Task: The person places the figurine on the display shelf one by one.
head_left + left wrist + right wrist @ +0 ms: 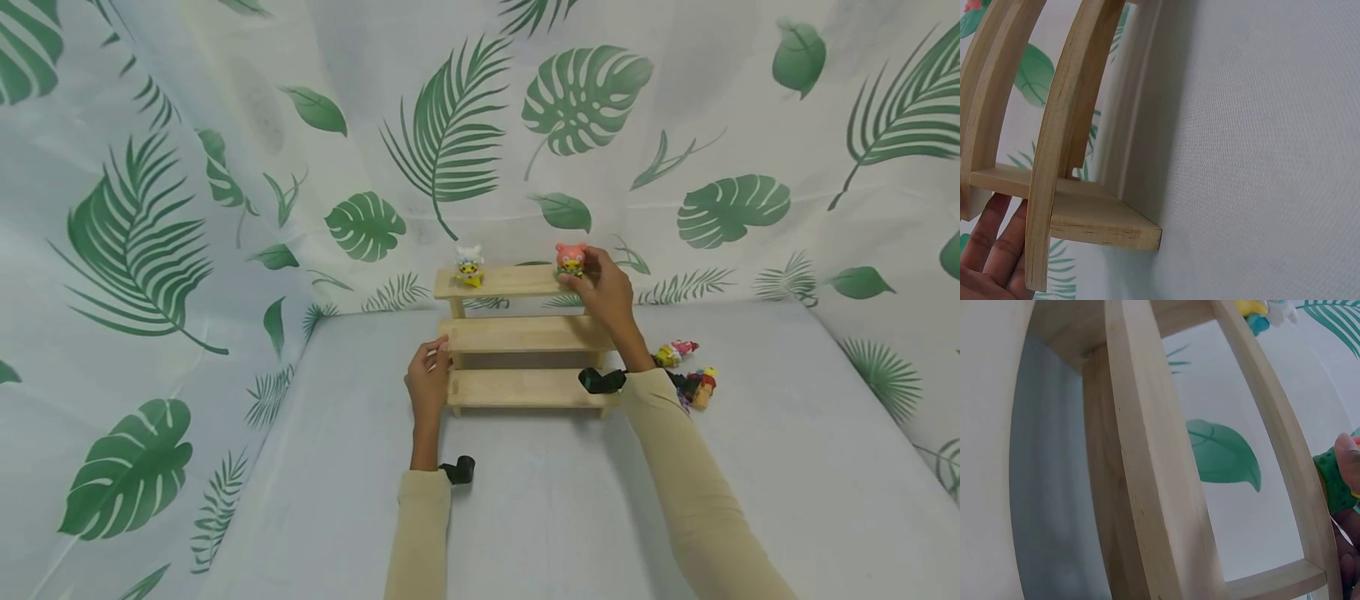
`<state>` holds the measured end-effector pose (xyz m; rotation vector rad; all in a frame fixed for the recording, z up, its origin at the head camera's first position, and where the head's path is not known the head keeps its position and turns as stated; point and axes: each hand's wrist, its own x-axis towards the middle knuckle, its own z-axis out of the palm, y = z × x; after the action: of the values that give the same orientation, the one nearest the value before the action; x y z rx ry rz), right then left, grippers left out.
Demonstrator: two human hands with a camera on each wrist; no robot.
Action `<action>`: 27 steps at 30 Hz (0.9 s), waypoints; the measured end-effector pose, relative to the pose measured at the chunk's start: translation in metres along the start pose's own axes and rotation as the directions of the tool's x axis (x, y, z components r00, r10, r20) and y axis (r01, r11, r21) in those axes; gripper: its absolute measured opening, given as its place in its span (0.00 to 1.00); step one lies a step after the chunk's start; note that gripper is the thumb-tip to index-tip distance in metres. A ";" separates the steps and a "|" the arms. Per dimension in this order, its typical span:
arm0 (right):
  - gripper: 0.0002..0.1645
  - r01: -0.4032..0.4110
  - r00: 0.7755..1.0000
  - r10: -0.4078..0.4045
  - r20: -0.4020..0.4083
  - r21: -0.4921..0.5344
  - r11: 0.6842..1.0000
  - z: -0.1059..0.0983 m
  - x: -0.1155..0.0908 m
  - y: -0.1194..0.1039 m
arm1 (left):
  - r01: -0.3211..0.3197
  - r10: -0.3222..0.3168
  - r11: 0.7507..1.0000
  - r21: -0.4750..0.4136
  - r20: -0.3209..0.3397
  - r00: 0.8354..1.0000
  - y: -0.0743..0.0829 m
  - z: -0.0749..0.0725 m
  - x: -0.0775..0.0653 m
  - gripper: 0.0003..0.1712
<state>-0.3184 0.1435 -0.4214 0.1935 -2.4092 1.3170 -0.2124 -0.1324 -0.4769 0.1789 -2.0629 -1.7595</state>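
Note:
A three-tier wooden display stand (525, 335) stands on the pale surface. My right hand (609, 287) pinches a small figurine (570, 258) with a pink hood at the right end of the top tier. In the right wrist view, the thumb (1349, 464) lies against the figurine's green lower part (1335, 484). A yellow figurine with a white hood (469, 265) stands at the top tier's left end. My left hand (429, 375) touches the left side of the stand near the middle tier. Its fingers (1005, 247) lie fairly straight against the wood in the left wrist view; its thumb is hidden there.
Several more small figurines lie right of the stand, among them a pink-and-yellow one (677, 352) and a red-and-tan one (703, 388), partly behind the right forearm. A leaf-patterned sheet (480, 125) hangs behind and at both sides. Black wrist cameras (459, 470) sit on both wrists.

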 end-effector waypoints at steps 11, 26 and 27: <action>0.38 -0.021 1.000 0.021 0.014 -0.004 1.000 0.001 0.000 -0.003 | 0.011 -0.011 1.000 0.018 -0.020 1.000 -0.005 0.003 0.003 0.12; 0.38 0.001 1.000 -0.002 0.003 0.009 1.000 0.000 -0.004 -0.003 | 0.016 -0.015 1.000 0.027 -0.029 0.999 -0.008 0.003 0.003 0.11; 0.38 0.003 1.000 -0.003 0.003 0.006 1.000 0.000 -0.003 -0.003 | 0.007 -0.006 1.000 0.022 -0.022 1.000 -0.007 0.003 0.003 0.11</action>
<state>-0.3144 0.1420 -0.4203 0.2003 -2.4069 1.3234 -0.2170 -0.1325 -0.4836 0.2107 -2.0696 -1.7318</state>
